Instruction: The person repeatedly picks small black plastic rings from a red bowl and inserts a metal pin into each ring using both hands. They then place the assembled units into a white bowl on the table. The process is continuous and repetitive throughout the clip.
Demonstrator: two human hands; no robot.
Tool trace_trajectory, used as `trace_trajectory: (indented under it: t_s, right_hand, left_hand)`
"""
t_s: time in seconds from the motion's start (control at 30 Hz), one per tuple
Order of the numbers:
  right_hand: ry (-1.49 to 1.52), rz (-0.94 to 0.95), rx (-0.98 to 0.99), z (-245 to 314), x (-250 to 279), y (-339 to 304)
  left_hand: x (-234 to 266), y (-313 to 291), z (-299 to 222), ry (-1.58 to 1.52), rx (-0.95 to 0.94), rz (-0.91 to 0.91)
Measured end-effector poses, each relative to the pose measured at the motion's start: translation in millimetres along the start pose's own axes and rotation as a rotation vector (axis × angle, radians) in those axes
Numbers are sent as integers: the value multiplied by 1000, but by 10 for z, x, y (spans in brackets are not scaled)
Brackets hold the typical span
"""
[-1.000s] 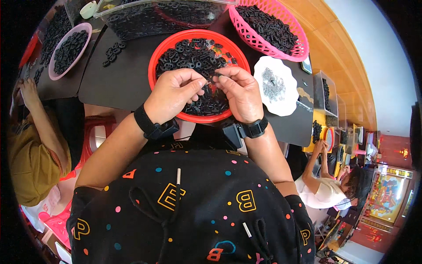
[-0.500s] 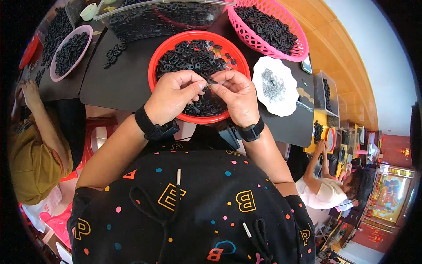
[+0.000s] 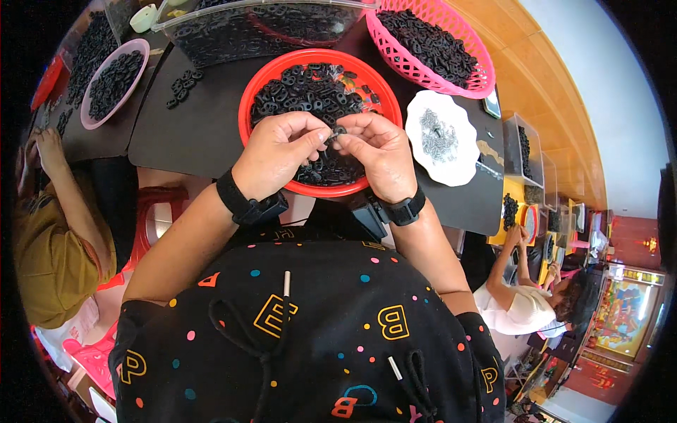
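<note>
Over a red round tray [image 3: 248, 113] heaped with small black oval parts [image 3: 282, 99], my two hands meet fingertip to fingertip. My right hand [image 3: 386, 156] pinches one small black part [image 3: 339, 131] between thumb and fingers. Its tip touches that of my left hand [image 3: 273, 154], closed in a pinch against the same spot; what it grips is too small and covered to make out. To the right of the tray lies a white scalloped plate [image 3: 457, 169] with a scatter of small shiny metal pieces [image 3: 438, 137].
Behind the tray stands a clear plastic bin [image 3: 233, 46] of black parts. A pink lattice basket [image 3: 483, 77] sits back right, a pale pink bowl [image 3: 88, 116] at left. Loose black parts [image 3: 183, 88] lie on the dark table [image 3: 183, 141]. Other people work at both sides.
The black part in my right fingertips has turned slightly and shows more clearly. Both hands stay in nearly the same place above the tray.
</note>
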State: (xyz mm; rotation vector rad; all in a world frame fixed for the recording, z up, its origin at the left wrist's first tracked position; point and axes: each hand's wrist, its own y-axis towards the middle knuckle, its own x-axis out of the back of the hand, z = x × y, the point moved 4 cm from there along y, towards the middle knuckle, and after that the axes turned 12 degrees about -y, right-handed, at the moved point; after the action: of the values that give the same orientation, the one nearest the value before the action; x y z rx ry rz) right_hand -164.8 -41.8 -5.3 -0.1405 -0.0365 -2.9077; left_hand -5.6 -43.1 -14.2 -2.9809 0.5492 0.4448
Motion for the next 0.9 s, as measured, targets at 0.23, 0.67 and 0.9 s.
trace_trajectory:
  t_s: [0.23, 0.67, 0.9]
  right_hand:
    - [88, 0, 14, -59, 58, 25]
    - [8, -26, 13, -38, 31, 8]
    - [-90, -70, 51, -12, -5, -10]
  left_hand:
    - [-3, 8, 12, -8, 23, -2]
    - [-4, 23, 17, 81, 16, -1]
    - [-5, 12, 28, 46, 29, -11]
